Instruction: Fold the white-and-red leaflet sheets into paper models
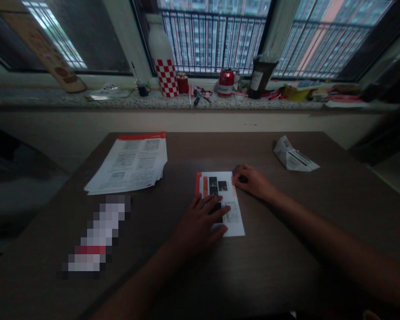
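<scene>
A printed paper sheet [233,224], apparently folded, lies on the dark wooden table in front of me. It has an orange-red left edge and several dark pictures. My left hand [205,222] rests on its lower left part, palm down with the fingers spread. At the upper right edge of the sheet is my right hand [250,181], thumb and fingers pinched together on the paper's margin. A folded paper shape [295,156] stands on the table beyond my right hand.
A stack of printed sheets [133,162] lies at the table's back left. Nearer me is a pixelated, blurred-out object [93,238]. Along the windowsill [120,101] stand a checkered bottle [166,75], a red can [226,82], a dark cup [260,78] and small clutter.
</scene>
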Available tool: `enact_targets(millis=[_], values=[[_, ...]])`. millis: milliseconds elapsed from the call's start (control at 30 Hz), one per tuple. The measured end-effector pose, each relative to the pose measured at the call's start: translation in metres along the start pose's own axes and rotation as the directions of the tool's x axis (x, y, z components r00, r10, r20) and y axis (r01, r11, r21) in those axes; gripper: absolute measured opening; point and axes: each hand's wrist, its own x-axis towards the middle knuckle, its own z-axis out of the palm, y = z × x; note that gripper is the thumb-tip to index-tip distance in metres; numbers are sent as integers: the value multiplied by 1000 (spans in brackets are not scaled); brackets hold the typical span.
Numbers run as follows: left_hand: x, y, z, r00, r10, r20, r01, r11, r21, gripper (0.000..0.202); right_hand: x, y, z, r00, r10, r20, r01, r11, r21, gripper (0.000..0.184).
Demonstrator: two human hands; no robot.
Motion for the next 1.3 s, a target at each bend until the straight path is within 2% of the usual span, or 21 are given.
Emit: enact_targets(millis=[200,367,567,767,1000,1300], values=[[-1,-2,4,1000,11,-28,-11,1000,-5,58,-22,-15,-3,997,5,79,-7,1000,25,5],[-1,-1,4,999,18,-40,-19,1000,-15,59,-39,-29,-6,995,-5,98,3,1000,18,7],[-1,0,3,1000,6,-7,-6,1000,-5,59,-50,-35,-6,991,-22,129,17,999,35,8],[-1,-1,4,1000,13,-24,-14,1000,-9,60,-73,-41,0,986,-58,157,48,996,69,8],[-1,0,1,1000,13,-9,-13,1000,-13,59,-101,-56,2,988,-50,147,43,998,55,7],[-1,-3,4,1000,13,11,-13,1000,-26,59,-122,-68,4,988,-75,134,61,993,104,9]])
